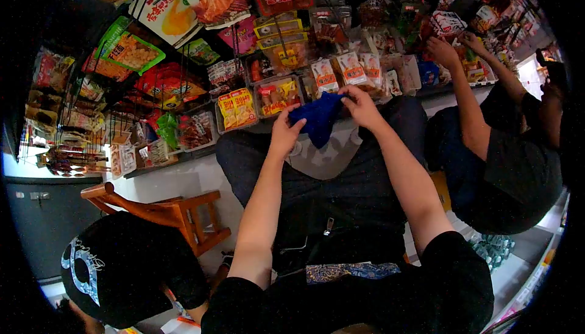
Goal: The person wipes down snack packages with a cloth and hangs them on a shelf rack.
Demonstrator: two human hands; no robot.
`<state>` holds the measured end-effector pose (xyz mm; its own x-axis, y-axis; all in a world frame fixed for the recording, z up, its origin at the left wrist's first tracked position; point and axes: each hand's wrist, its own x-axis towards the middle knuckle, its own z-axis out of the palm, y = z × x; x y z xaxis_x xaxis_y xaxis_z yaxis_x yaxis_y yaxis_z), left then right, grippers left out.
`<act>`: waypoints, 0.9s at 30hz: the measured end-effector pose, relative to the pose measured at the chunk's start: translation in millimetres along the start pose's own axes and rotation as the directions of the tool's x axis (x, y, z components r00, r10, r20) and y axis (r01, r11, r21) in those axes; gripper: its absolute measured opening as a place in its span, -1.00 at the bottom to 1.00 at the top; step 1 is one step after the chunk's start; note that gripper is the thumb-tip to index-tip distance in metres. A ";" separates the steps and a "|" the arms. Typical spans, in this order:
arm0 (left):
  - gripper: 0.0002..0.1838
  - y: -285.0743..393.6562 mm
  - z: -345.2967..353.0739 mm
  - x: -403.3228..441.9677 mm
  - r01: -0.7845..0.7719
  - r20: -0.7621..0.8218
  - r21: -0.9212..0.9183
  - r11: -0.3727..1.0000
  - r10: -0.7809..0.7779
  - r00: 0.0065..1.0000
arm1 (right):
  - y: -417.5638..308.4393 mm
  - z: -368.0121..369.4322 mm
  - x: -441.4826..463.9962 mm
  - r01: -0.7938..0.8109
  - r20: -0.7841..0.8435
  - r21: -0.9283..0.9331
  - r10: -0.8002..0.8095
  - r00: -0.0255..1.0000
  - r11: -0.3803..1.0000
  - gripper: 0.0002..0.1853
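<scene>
A dark blue cloth [321, 118] hangs between my two hands, in front of the lowest row of snack boxes. My left hand [286, 132] pinches its left edge between thumb and fingers. At the upper right corner of the cloth, my right hand [361, 107] has its fingers closed on it. Just beyond my left hand stand a clear box of yellow snack packets [236, 108] and a box of brown packaged food [278, 96]. White and orange packets [351, 69] stand behind my right hand.
Hanging snack bags [128, 51] fill the rack ahead. A co-worker [518, 163] sits at right, both hands at the shelf. Another person in a black top [137, 267] is at lower left, near a wooden chair [183, 212]. Bottles [492, 250] lie at lower right.
</scene>
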<state>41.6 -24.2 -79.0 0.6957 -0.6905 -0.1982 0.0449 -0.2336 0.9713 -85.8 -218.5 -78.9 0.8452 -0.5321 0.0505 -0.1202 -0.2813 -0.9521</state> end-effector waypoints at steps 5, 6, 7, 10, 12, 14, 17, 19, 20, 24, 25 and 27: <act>-0.68 -12.9 -5.5 5.7 -0.042 -0.102 0.317 0.948 0.078 0.992 | 9.0 -3.8 1.9 0.031 -0.007 -0.047 -0.031 0.999 0.998 -0.85; -0.68 -13.8 -6.0 5.8 -0.060 -0.118 0.358 0.932 0.109 0.987 | 10.6 -3.4 2.3 0.045 -0.037 -0.050 -0.047 0.998 0.998 -0.85; -0.68 -14.8 -6.4 6.1 -0.077 -0.132 0.400 0.913 0.140 0.981 | 13.4 -2.1 2.7 0.059 -0.066 -0.054 -0.063 0.996 0.997 -0.85; -0.70 -26.1 -7.8 11.2 -0.118 -0.125 0.371 0.921 0.175 0.977 | 18.1 -3.8 3.7 0.024 -0.114 -0.042 -0.029 0.993 0.999 -0.85; -0.69 -30.4 -8.8 11.6 -0.138 -0.111 0.398 0.907 0.197 0.974 | 22.4 -5.3 5.4 0.008 -0.137 -0.022 -0.011 0.990 1.000 -0.84; -0.66 -34.2 -9.5 13.3 -0.152 -0.103 0.380 0.912 0.204 0.973 | 31.1 -3.4 8.0 0.027 -0.164 0.001 -0.026 0.986 1.000 -0.84; -0.60 -44.4 -10.7 17.2 -0.155 -0.108 0.359 0.921 0.206 0.973 | 46.7 0.2 12.3 -0.003 -0.169 0.132 0.026 0.985 0.991 -0.84; -0.55 -35.5 -10.6 12.8 -0.147 -0.124 0.439 0.886 0.222 0.967 | 45.5 1.2 12.8 0.099 -0.204 0.181 -0.061 0.977 0.978 -0.83; -0.53 -32.9 -10.4 11.9 -0.141 -0.125 0.431 0.891 0.213 0.969 | 45.0 1.7 13.1 0.150 -0.223 0.205 -0.103 0.969 0.967 -0.83; -0.48 -29.3 -11.2 7.2 -0.055 -0.140 0.412 0.910 0.123 0.983 | 54.4 -2.5 16.9 0.029 -0.182 0.425 0.055 0.982 0.905 -0.83; -0.47 -29.1 -11.8 6.1 -0.018 -0.147 0.410 0.912 0.085 0.985 | 50.9 -6.2 15.5 -0.016 -0.164 0.532 0.122 0.979 0.847 -0.83; -0.45 -38.9 -15.9 9.7 0.000 -0.065 0.395 0.919 0.028 0.997 | 37.1 -11.8 12.5 -0.064 -0.129 0.677 0.203 0.971 0.734 -0.84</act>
<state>57.9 -10.9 -116.5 0.7420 -0.6505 -0.1621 -0.2419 -0.4853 0.8402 -85.9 -245.0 -110.0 0.7292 -0.6762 -0.1053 0.2103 0.3678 -0.9058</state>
